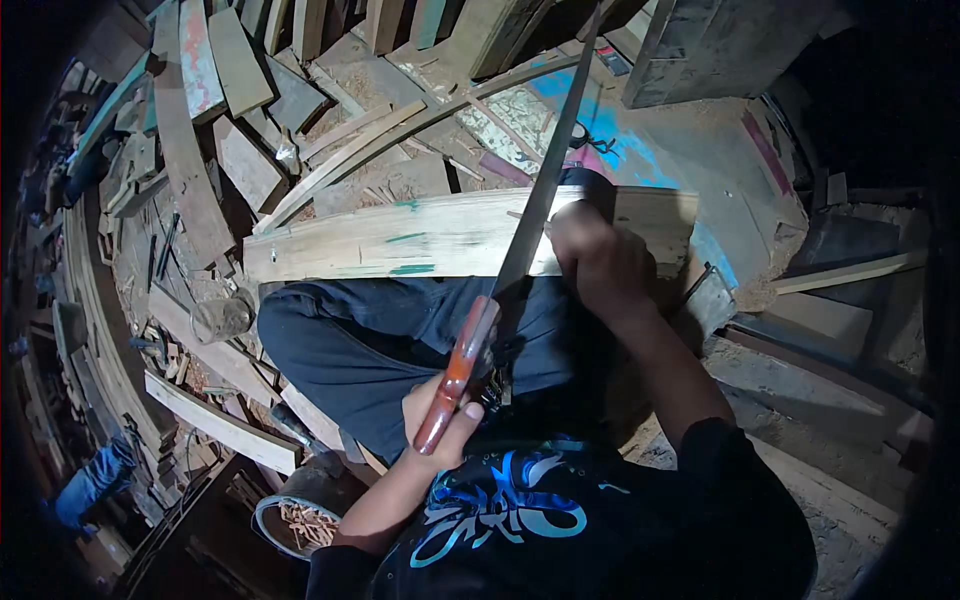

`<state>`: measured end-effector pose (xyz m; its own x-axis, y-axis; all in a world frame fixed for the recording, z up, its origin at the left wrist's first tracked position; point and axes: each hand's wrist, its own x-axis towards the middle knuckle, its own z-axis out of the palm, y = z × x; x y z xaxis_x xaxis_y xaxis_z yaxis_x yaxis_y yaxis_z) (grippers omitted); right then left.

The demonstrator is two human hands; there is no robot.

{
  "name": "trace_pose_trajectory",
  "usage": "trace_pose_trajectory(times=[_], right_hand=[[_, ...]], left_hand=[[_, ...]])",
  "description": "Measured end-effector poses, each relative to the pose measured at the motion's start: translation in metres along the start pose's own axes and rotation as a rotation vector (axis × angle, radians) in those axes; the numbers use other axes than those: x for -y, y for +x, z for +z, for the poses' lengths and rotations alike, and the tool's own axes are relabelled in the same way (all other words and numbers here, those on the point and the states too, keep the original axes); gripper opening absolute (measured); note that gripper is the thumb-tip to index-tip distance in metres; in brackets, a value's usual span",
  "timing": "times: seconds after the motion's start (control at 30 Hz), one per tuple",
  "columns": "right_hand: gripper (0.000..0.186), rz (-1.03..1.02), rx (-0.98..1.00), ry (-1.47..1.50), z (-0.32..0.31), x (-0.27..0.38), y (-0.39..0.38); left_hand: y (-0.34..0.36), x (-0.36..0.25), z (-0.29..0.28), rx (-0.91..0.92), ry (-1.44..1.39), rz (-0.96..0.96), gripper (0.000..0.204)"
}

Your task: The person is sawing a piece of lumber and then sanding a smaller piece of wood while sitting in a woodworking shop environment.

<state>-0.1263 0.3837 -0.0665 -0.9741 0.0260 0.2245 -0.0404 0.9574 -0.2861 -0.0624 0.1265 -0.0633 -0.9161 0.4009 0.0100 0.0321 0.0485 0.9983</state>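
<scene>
My left hand (460,428) is wrapped round the reddish-brown wooden handle of a handsaw (541,195). From there its long dark blade slants up and away, past the top of the view. A pale wooden board (345,242) with green marks lies crosswise over my legs, beneath the blade. Close beside the blade's right side, my right hand (606,262) is closed in a fist above the board. A small thin tip shows at the blade's left edge, level with this fist; whatever the fingers grip is hidden.
Curved wooden strips (345,160) and several offcuts lie ahead and to the left among shavings. A bucket (268,515) holding small wood sticks stands at lower left, a clear jar (222,318) beyond it. Heavy timber (725,45) stands at upper right.
</scene>
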Motion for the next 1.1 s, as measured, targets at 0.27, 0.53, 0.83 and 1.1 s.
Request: trace_pose_trajectory(times=[0.27,0.53,0.83,1.1], right_hand=[[0.017,0.041,0.04,-0.086,0.0,-0.002,-0.002],[0.017,0.005,0.041,-0.101,0.0,-0.002,-0.004],[0.013,0.013,0.026,-0.102,-0.001,0.002,-0.003],[0.011,-0.038,-0.067,0.012,0.001,-0.002,0.001]], left_hand=[[0.015,-0.001,0.007,0.017,-0.025,0.024,0.014],[0.024,0.001,0.014,0.014,0.027,0.084,0.016],[0.005,-0.003,0.002,0.021,-0.009,0.001,0.015],[-0.018,0.01,-0.007,-0.07,-0.201,-0.168,0.039]])
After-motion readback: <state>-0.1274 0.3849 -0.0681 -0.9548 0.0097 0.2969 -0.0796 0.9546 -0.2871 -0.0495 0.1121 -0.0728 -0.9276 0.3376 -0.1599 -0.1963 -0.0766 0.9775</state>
